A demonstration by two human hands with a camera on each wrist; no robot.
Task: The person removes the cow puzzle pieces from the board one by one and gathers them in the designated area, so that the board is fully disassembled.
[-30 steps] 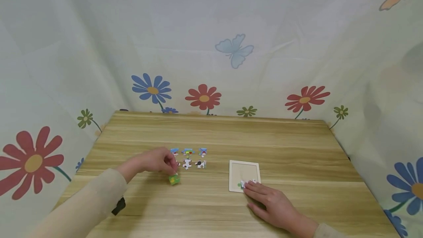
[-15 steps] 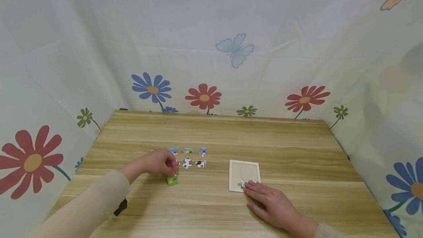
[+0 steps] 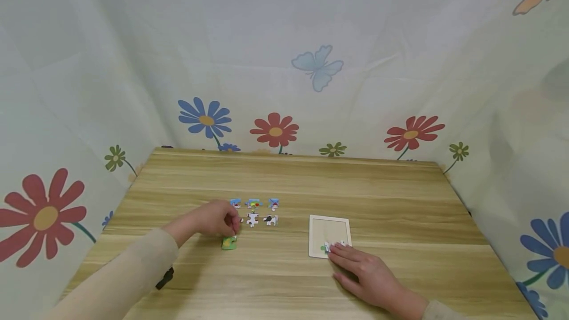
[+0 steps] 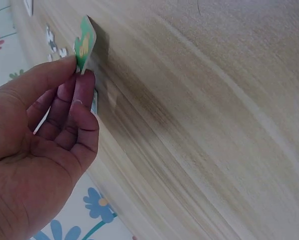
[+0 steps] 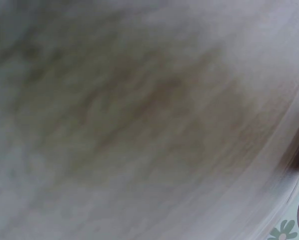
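Observation:
My left hand (image 3: 217,219) pinches a green jigsaw piece (image 3: 229,244) between thumb and fingertips, left of centre over the table. In the left wrist view that piece (image 4: 84,45) stands on edge, a yellow patch on its face, with the other fingers curled below. Extended fingers of my right hand (image 3: 366,278) rest on the lower right corner of a pale puzzle tray (image 3: 311,236). Beside those fingertips a white piece (image 3: 328,247) with green at its left lies along the tray's bottom, partly covered. The right wrist view has mostly blurred tabletop.
Loose pieces lie in two rows beyond the left hand: blue-topped ones (image 3: 253,203) behind, and white ones such as a white piece (image 3: 252,220) in front. One is partly hidden by the left hand. The wooden table (image 3: 284,177) ends at a flowered cloth backdrop (image 3: 249,63).
The green piece has turned in my left fingers and shifted slightly left. My right hand stays where it was on the tray.

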